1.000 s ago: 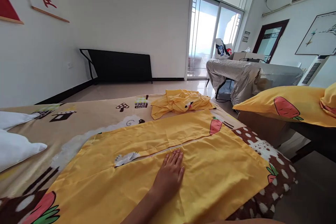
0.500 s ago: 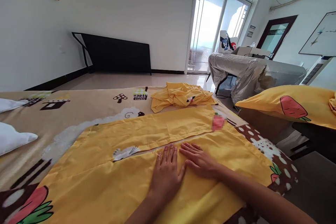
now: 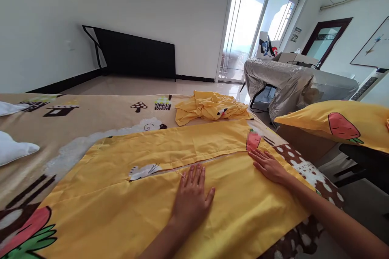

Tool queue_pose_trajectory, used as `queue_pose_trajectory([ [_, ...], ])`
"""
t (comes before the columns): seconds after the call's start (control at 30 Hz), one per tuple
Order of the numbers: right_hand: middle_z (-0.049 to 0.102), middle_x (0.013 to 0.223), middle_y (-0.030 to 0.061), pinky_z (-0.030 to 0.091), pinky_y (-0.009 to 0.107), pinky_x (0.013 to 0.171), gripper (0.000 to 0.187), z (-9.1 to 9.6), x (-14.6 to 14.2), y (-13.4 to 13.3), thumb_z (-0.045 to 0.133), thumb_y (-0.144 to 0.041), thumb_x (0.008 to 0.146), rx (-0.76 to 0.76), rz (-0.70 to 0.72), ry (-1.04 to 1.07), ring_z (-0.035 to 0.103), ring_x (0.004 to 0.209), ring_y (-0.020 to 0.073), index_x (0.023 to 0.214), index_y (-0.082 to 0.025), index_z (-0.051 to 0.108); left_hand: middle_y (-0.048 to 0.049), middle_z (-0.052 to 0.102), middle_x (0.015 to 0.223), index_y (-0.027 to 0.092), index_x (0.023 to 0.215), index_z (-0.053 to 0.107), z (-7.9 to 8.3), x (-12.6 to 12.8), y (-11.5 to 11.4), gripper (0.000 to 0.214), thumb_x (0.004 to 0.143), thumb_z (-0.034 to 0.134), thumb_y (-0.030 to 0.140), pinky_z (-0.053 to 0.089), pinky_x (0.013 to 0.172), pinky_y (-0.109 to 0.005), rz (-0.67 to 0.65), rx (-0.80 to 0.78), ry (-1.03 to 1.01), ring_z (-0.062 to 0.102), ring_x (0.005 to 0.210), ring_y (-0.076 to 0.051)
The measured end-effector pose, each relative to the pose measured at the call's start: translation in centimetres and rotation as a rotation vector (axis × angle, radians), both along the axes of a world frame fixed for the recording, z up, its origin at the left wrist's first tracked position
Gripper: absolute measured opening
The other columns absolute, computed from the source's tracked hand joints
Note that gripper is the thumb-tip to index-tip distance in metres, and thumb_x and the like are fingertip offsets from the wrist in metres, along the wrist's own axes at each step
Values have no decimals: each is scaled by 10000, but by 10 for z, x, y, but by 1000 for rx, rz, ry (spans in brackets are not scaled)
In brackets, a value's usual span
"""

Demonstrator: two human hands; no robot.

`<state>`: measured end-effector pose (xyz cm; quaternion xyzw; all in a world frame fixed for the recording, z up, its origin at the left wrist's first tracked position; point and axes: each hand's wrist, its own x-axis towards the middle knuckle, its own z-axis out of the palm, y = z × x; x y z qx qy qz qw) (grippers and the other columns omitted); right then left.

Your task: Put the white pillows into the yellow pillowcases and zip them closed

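A yellow pillowcase [image 3: 139,210] with carrot and white cat prints lies spread flat on a patterned blanket [image 3: 100,117]. A long narrow opening [image 3: 219,157] runs across it. My left hand [image 3: 192,196] rests palm down near the middle, fingers stretched out just below the opening, beside a few loose threads [image 3: 181,174]. Flat on the cloth farther right is my right hand [image 3: 269,166], its fingers extended near the opening's right end and a red carrot print [image 3: 253,141]. Neither hand grips anything.
A crumpled yellow cloth [image 3: 212,107] lies just beyond the pillowcase. To the right, a stuffed yellow pillow [image 3: 322,119] rests on a dark support. White pillow corners [image 3: 15,147] show at the left. Plastic-covered furniture [image 3: 282,77] and a black folded panel [image 3: 136,54] stand behind.
My right hand has slid right across the cloth, from beside my left hand to near the carrot print. The left hand stays almost in place. The view has shifted slightly.
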<state>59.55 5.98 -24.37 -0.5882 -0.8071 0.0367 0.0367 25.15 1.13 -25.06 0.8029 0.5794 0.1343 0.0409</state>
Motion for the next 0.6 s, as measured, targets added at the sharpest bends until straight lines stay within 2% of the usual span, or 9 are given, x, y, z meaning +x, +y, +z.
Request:
queue_pose_trajectory([
  [0.17, 241, 1529, -13, 143, 483, 1166, 577, 0, 29, 5, 162, -556, 964, 10, -96, -75, 175, 1432, 197, 1478, -310, 256, -122, 280, 1513, 90, 1438, 348, 1, -1, 2, 669, 889, 372, 472, 240, 1143, -531, -4, 1, -3, 239, 1412, -311],
  [0.23, 228, 1533, -14, 140, 491, 1164, 597, -1, 33, 6, 151, -568, 958, 12, -133, -100, 162, 1435, 198, 1483, -299, 245, -138, 264, 1514, 68, 1437, 339, 4, -2, -2, 649, 906, 353, 442, 220, 1145, -550, -50, 0, -6, 237, 1412, -310],
  [0.3, 209, 1539, -17, 131, 489, 1165, 615, -2, 34, 7, 143, -577, 954, 5, -157, -120, 151, 1437, 197, 1486, -284, 243, -128, 250, 1521, 90, 1447, 319, 9, -1, -11, 615, 928, 326, 421, 205, 1153, -546, -223, -2, -22, 233, 1416, -289],
  [0.4, 199, 1541, -15, 115, 477, 1170, 624, -2, 35, 8, 148, -578, 953, -6, -157, -140, 146, 1439, 193, 1486, -271, 250, -72, 279, 1523, 217, 1456, 308, 17, 6, -31, 553, 946, 323, 433, 229, 1153, -512, -636, -19, -71, 271, 1406, -245],
  [0.47, 225, 1536, -3, 116, 481, 1169, 619, -2, 36, 9, 164, -575, 952, 6, -148, -150, 158, 1436, 196, 1483, -272, 262, -42, 328, 1508, 284, 1438, 324, 20, 10, -44, 501, 956, 321, 419, 250, 1149, -489, -839, -41, -108, 313, 1389, -219],
  [0.53, 244, 1531, 21, 112, 498, 1164, 610, 0, 31, 8, 191, -561, 954, 28, -154, -159, 171, 1433, 209, 1474, -261, 295, -33, 360, 1495, 303, 1425, 336, 21, 13, -52, 472, 964, 307, 400, 258, 1145, -481, -948, -55, -128, 338, 1377, -206],
  [0.6, 231, 1534, 58, 105, 523, 1154, 599, 4, 15, 4, 201, -526, 962, 59, -222, -138, 160, 1435, 228, 1459, -223, 341, -40, 369, 1491, 294, 1418, 344, 21, 13, -53, 464, 967, 296, 395, 260, 1142, -481, -993, -53, -124, 342, 1375, -208],
])
